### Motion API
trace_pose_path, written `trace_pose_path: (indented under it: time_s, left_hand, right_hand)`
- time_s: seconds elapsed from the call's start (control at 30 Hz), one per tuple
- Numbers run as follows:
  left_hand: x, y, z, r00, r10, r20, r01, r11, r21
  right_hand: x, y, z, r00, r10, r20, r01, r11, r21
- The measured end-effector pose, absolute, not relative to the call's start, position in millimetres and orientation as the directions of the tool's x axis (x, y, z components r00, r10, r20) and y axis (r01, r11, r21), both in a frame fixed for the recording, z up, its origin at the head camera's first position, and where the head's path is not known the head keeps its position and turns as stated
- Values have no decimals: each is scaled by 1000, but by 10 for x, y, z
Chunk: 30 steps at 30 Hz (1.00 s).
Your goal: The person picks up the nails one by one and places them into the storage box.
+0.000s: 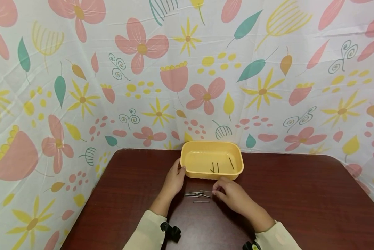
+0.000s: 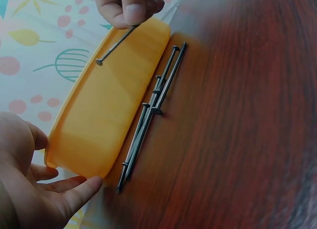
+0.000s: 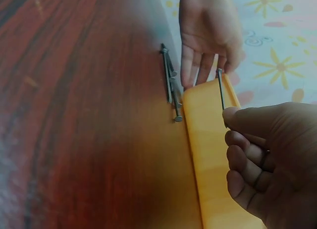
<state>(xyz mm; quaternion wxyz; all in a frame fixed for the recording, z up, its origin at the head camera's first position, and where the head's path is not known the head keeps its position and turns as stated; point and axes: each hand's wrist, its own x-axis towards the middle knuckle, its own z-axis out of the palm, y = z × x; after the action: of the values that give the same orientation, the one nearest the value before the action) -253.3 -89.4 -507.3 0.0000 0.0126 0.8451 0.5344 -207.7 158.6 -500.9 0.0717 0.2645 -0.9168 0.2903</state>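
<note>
Between thumb and forefinger, my right hand (image 1: pixel 234 196) pinches a nail (image 2: pixel 116 45), its head end sticking out, in front of the yellow tray (image 1: pixel 212 175). My left hand (image 1: pixel 173 180) holds the tray's left end, thumb at the front corner and fingers along the side, as the left wrist view shows. Several loose nails (image 1: pixel 197 194) lie on the table just before the tray, between both hands, some overlapping. Inside the tray rest several more nails (image 1: pixel 218 167), seen from the head view.
The dark red-brown wooden table (image 1: pixel 299 194) has rounded far corners. A white cloth (image 1: pixel 180 121) printed with flowers and leaves hangs behind it and along the left. The tray stands near the table's far edge. Black straps with small devices (image 1: pixel 171 232) sit on the wrists.
</note>
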Motion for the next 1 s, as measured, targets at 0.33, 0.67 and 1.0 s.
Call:
trace_pose_path:
  time_s: [0.33,0.67,1.0]
  left_hand:
    - [-2546,-896,-5066,-999,34,14,27,408,913]
    - [-2551,-894,-5078,-999,36,5,19,405,914]
    - [-2544,-900,-5114,-999,33,10,22,397,918]
  right_hand:
    - [-2115,1637,-4861,-867,-387,313,-498,701,-511]
    - [-2198,1716,-4743,-861,-316,398,-496,690,-527]
    - [-2351,1748,-4623,-897,-240,372,-421,723,-547]
